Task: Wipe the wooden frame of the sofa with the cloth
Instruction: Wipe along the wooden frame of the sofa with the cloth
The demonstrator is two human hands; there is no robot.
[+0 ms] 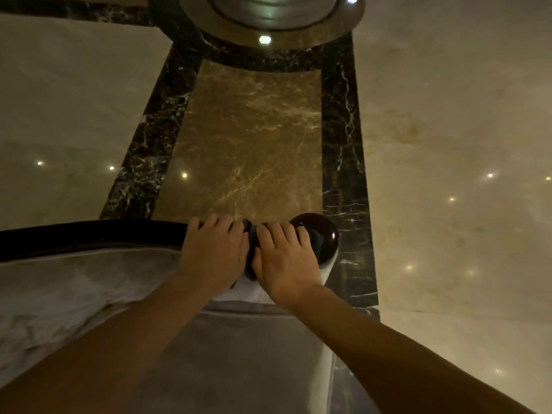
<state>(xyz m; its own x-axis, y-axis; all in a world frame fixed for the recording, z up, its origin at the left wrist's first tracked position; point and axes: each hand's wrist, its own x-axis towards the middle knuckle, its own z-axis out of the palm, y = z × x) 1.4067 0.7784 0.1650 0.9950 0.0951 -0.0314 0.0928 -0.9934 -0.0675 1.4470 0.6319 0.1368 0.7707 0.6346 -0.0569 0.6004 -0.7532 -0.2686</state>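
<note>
The sofa's dark polished wooden frame point(89, 234) curves along the top of the backrest and ends at the right in a glossy rounded knob point(324, 234). A dark blue-grey cloth point(250, 234) lies over the rail, mostly hidden; only a strip shows between my hands and beside the knob. My left hand point(213, 252) presses flat on the cloth over the rail, fingers curled over the far edge. My right hand point(283, 258) lies right beside it, palm down on the cloth, fingertips touching the knob.
Pale grey upholstery of the sofa point(74, 288) fills the lower left and centre. Beyond the rail lies a shiny marble floor point(251, 138) with brown panel and black veined borders point(155, 138). A round inlay with reflected lights point(268, 16) sits at the top.
</note>
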